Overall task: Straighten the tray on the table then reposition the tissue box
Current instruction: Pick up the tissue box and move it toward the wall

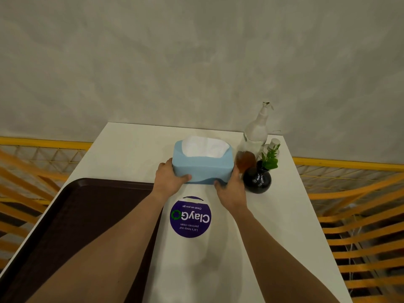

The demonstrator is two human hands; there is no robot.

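A light blue tissue box (202, 166) with white tissue showing at its top sits near the middle of the white table (131, 147). My left hand (169, 179) grips its left end and my right hand (230, 190) grips its right end, thumbs on the near face. A dark brown tray (72, 217) lies flat along the table's left side, its long edge parallel to the table edge. My left forearm crosses above the tray's right part.
Just right of the box stand a round black vase with a green sprig (258, 179), a clear glass bottle holding amber liquid (254, 141) and small white-capped containers (274, 143). A purple round sticker (190, 217) lies near the box. Yellow railings flank the table.
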